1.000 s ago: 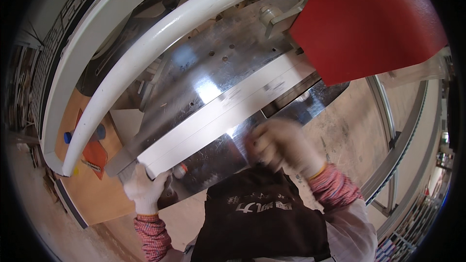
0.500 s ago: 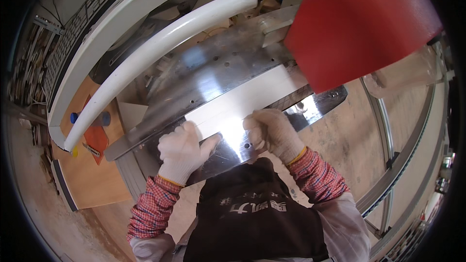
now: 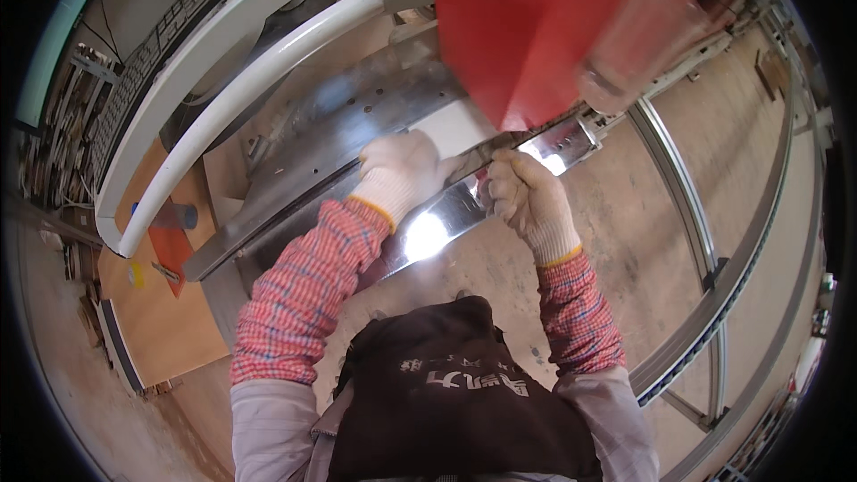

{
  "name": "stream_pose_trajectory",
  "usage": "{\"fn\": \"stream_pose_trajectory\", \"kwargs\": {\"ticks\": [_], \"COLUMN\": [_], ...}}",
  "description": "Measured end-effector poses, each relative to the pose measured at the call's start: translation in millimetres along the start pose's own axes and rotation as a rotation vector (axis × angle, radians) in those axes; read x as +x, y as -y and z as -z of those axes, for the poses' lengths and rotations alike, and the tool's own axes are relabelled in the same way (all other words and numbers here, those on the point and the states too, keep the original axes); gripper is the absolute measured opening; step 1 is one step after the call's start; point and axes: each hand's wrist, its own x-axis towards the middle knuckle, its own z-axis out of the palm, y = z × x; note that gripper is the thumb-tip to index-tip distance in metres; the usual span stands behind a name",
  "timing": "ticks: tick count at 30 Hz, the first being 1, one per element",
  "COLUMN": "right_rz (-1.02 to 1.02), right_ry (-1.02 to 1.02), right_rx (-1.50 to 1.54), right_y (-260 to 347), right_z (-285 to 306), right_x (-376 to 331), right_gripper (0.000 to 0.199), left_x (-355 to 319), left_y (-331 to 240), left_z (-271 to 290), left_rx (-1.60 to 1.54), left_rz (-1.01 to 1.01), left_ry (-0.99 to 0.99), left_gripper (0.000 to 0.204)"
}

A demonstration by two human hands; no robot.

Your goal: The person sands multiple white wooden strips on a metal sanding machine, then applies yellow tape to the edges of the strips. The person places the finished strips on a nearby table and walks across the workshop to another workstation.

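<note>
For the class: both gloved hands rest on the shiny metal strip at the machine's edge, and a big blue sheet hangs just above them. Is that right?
Not quite. The sheet above the hands is red, not blue, as the head view shows. The rest holds: the gloved left hand and right hand both rest on the shiny metal strip at the machine's edge.

Bright, even daylight-type light from above; colours read well, no dim patches exc. the black fisheye rim around the frame. Strong white glare spot on the shiny steel machine bed [image 3: 428, 236], 2nd hotspot near its right end by the gloved right hand [image 3: 527, 201]. Red sheet-like panel [image 3: 527, 27] at top is smeared w/ motion blur, edges soft. Straight rails bend hard toward the rim. Centre fairly sharp; shadows soft, weak.
</note>
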Motion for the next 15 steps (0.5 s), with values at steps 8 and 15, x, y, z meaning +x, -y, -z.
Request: {"fn": "stream_pose_trajectory", "kwargs": {"ticks": [8, 15], "right_rz": [0.254, 0.921], "right_ry": [-0.183, -1.194], "right_rx": [-0.387, -0.516], "right_y": [16.1, -24.9], "right_z": [10.7, 54.2], "right_x": [-175.5, -329.6], "right_gripper": [0.032, 0.033], "left_x": [-22.2, -166.4], "left_y": [-15.5, 139.1], "left_z": [19.6, -48.3], "left_rx": [0.017, -0.021], "left_rz": [-0.088, -1.015], "left_ry": [-0.207, -0.571], "left_gripper": [0.082, 0.072]}}
